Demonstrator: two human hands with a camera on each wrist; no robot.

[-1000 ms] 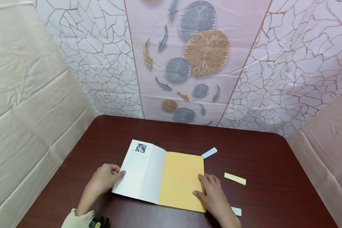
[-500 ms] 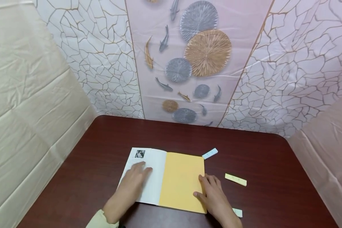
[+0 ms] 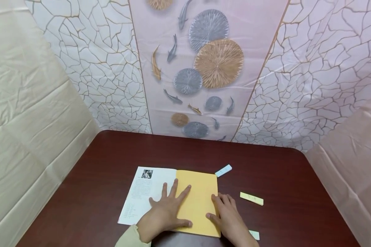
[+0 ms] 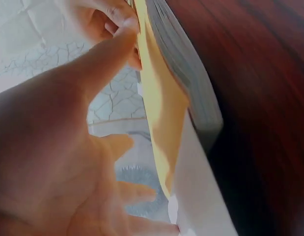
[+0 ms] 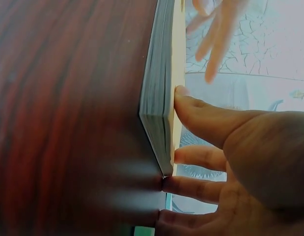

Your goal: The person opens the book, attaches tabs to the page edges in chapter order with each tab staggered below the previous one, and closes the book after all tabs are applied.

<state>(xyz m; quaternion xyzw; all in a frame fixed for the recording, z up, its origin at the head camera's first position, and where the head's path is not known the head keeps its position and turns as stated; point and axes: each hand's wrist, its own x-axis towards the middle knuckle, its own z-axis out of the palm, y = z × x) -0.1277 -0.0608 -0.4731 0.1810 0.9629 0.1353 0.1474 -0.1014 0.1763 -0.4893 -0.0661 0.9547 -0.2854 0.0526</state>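
A book lies open on the dark wood table, a white flap page (image 3: 143, 192) with a small photo and printed text at left, a yellow page (image 3: 196, 183) at right. My left hand (image 3: 165, 211), fingers spread wide, lies over the fold between the pages, thumb reaching onto the yellow side. In the left wrist view its fingers extend toward the page. At the book's right edge, my right hand (image 3: 230, 218) rests with its thumb on the yellow page. The right wrist view shows the page block (image 5: 159, 73) edge-on, with some fingertips past the corner.
A pale blue sticky-note strip (image 3: 223, 170) touches the book's top right corner. Right of the book lies a yellow strip (image 3: 251, 198), and a pale green strip (image 3: 254, 235) shows beside my right wrist. Patterned cloth (image 3: 201, 85) hangs behind the table.
My left hand has left the flap's outer edge and moved right across the white page to the fold, fingers spreading. The flap now lies flatter. My right hand has stayed at the edge.
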